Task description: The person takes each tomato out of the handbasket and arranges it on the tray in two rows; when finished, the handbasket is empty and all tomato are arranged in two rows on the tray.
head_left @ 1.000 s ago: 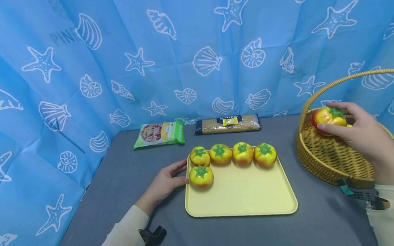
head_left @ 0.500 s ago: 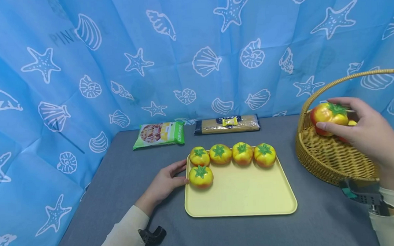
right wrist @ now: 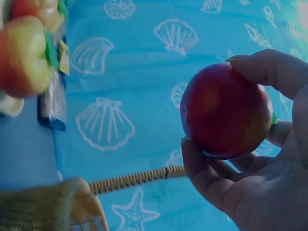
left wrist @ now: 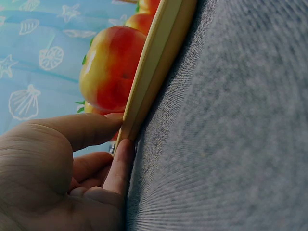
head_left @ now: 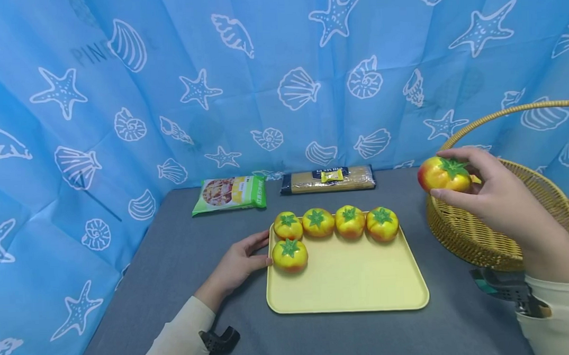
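Note:
In the head view, my right hand [head_left: 500, 200] grips a yellow-red toy tomato [head_left: 439, 176] with a green star-shaped leaf top, above the left rim of a wicker basket [head_left: 451, 234]. The right wrist view shows thumb and fingers curled round this tomato [right wrist: 226, 113], its red underside facing the camera. A pale yellow tray [head_left: 356, 280] bears several matching tomatoes: a row along its far edge, and one tomato [head_left: 290, 255] in front at the left. My left hand [head_left: 238, 264] pinches the tray's left rim, thumb on top and fingers against the outer side [left wrist: 137, 110].
Behind the tray lie a green snack packet [head_left: 230, 194] and a long pack of noodles [head_left: 356, 178] with a small yellow sachet [head_left: 332, 175] on it. The basket's tall arched handle [head_left: 510, 113] rises at the right. A blue shell-patterned curtain [head_left: 260, 67] backs the grey table [head_left: 182, 240].
My right hand has brought the tomato left, from over the inside of the basket to its left rim. The left hand, the tray and the tomatoes on it have stayed put.

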The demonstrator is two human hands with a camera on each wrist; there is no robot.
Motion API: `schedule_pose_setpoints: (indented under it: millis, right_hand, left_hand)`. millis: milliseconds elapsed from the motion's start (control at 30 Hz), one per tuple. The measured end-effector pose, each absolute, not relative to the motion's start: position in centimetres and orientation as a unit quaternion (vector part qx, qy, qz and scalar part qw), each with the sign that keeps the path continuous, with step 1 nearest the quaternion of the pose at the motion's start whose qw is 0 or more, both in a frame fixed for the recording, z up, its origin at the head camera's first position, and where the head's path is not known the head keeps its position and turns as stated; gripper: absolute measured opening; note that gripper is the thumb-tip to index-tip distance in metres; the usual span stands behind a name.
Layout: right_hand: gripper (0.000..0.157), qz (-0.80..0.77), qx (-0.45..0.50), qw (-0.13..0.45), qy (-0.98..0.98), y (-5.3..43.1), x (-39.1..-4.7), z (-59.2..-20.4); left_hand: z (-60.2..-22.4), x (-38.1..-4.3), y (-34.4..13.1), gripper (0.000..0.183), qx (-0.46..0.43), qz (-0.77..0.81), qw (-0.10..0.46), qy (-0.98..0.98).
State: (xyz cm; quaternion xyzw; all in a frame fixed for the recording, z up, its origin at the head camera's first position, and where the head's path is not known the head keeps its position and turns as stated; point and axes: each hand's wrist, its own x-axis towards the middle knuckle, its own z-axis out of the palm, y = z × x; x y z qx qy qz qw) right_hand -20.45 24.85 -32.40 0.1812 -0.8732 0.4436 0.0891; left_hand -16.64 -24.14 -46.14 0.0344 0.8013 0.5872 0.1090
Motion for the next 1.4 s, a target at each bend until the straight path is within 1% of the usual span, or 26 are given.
schedule_pose_setpoints:
  millis: [467,900,1400]
  right_hand:
    - [0.066,0.434,0.249,0.069,-0.863,20.6,-20.4,-34.1]
    - [0.065,0.435,0.349,0.083,-0.826,15.9,-20.0,-36.5]
    - [0.061,0.409,0.394,0.052,-0.822,12.2,-18.9,-38.8]
  left_hand:
    - [-46.2,-16.6,-24.1,0.076,0.026,0.594,0.113,0.796]
    - [-46.2,-16.6,-24.2,0.075,0.034,0.59,0.115,0.798]
    - [-46.3,-16.7,-24.3,0.077,0.045,0.581,0.109,0.805]
